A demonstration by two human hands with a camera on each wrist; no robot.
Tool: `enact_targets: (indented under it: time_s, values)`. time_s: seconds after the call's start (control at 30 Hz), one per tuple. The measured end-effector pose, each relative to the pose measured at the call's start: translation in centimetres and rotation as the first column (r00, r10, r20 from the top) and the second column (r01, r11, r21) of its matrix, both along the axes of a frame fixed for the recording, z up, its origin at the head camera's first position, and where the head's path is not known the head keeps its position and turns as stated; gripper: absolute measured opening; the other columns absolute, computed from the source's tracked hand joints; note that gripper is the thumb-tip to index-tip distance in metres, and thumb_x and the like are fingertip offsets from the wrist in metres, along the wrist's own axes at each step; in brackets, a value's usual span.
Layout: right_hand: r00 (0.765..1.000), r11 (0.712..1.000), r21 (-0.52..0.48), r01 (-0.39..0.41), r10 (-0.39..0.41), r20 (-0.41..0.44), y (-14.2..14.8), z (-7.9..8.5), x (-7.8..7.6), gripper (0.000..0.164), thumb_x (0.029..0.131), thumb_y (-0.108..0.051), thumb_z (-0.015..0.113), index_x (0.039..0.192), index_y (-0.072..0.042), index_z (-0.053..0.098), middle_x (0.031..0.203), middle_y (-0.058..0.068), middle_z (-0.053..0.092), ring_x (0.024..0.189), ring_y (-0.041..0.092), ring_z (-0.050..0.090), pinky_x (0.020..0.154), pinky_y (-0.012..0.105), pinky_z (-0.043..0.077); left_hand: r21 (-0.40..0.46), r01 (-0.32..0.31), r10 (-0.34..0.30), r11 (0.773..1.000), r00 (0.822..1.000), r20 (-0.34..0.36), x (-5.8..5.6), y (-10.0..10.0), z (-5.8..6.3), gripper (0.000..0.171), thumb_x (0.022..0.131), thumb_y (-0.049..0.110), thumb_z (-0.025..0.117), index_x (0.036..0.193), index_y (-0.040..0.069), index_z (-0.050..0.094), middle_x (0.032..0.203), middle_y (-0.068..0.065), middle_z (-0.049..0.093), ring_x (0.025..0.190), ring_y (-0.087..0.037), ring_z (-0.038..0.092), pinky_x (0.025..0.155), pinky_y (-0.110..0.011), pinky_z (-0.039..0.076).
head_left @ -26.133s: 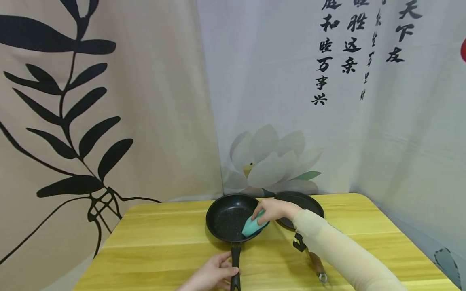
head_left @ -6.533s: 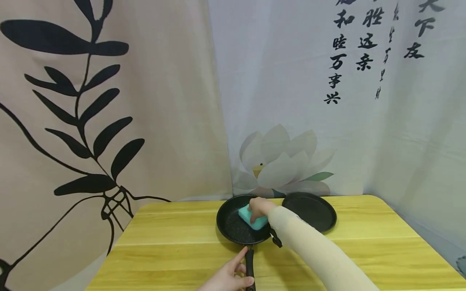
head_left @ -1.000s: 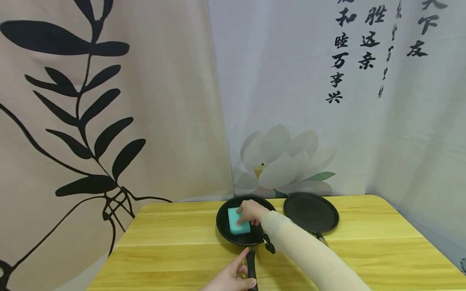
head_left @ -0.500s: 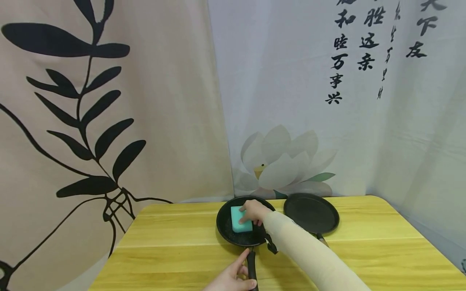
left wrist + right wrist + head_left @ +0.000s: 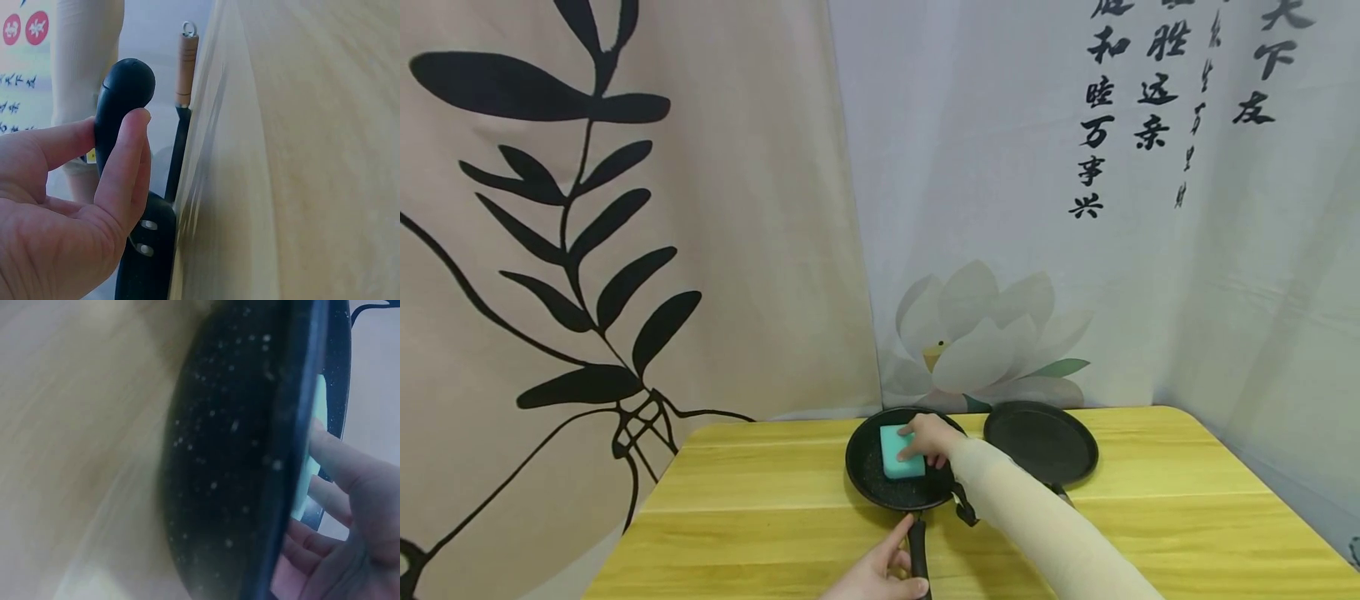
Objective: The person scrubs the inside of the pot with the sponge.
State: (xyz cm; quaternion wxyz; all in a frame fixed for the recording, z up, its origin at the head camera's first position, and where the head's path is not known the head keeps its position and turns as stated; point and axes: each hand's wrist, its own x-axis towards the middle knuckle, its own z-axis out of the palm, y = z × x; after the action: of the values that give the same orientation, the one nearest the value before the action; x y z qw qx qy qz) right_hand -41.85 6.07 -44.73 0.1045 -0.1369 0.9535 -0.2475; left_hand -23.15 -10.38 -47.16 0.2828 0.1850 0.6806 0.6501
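A black speckled frying pan [image 5: 865, 468] lies on the wooden table, its handle [image 5: 917, 548] pointing towards me. My left hand [image 5: 880, 573] holds that handle, thumb on one side and fingers on the other; the left wrist view shows the pinch near the handle's rounded end [image 5: 128, 81]. Inside the pan is a turquoise sponge [image 5: 902, 469]. My right hand [image 5: 931, 437] grips the sponge against the pan's floor, thumb and fingertips on it. In the right wrist view the pan's outer wall [image 5: 219, 456] hides much of the sponge [image 5: 306, 487].
A flat black pan [image 5: 1041, 442] lies to the right at the table's back; my right forearm covers most of its handle, whose wooden grip [image 5: 187, 69] shows in the left wrist view. A printed curtain [image 5: 760, 208] hangs behind the table [image 5: 745, 500].
Over the last second the sponge has slid slightly right in the pan under my right hand. Earlier it was nearer the pan's right side. My left hand stays on the handle.
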Motion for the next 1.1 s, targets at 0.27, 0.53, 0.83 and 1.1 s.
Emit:
enact_targets:
  time_s: [0.27,0.53,0.83,1.1]
  values:
    - [1.0,0.999,0.029,0.021,-0.021,-0.015,0.4,0.1,-0.1,0.054,0.08,-0.03,0.081,0.13,-0.019,0.064,0.089,0.009,0.061,0.056,0.026,0.061,0.051,0.042,0.054,-0.004,-0.011,0.011,1.0,1.0,-0.008,0.0,0.0,-0.3,0.083,0.095,0.008,0.062,0.151,-0.008,0.003,0.092,-0.005,0.064,0.076,-0.012,0.064,0.072,-0.027,0.052]
    - [1.0,0.997,0.07,0.022,-0.021,-0.02,0.7,0.3,-0.2,0.053,0.08,-0.03,0.081,0.129,-0.015,0.065,0.098,0.011,0.064,0.057,0.026,0.062,0.048,0.04,0.053,0.013,-0.006,0.006,1.0,1.0,0.002,0.0,0.0,-0.2,0.084,0.094,0.008,0.062,0.151,-0.008,0.002,0.092,-0.005,0.063,0.077,-0.013,0.064,0.072,-0.027,0.052]
    - [1.0,0.995,0.096,0.025,-0.023,-0.014,1.4,0.7,0.1,0.053,0.079,-0.028,0.082,0.126,-0.011,0.066,0.083,0.007,0.061,0.056,0.026,0.061,0.044,0.036,0.05,0.018,-0.006,0.006,1.0,1.0,-0.011,0.2,0.0,0.0,0.085,0.094,0.008,0.063,0.15,-0.009,0.002,0.091,-0.004,0.062,0.076,-0.011,0.064,0.072,-0.025,0.051]
    - [1.0,0.994,0.113,0.017,-0.014,-0.028,1.8,1.0,0.6,0.052,0.078,-0.029,0.083,0.124,-0.01,0.068,0.089,0.006,0.065,0.058,0.027,0.062,0.043,0.034,0.048,0.007,-0.019,0.019,1.0,1.0,-0.002,0.3,0.1,-0.1,0.085,0.093,0.007,0.064,0.151,-0.008,0.003,0.092,-0.005,0.062,0.074,-0.011,0.064,0.07,-0.025,0.052]
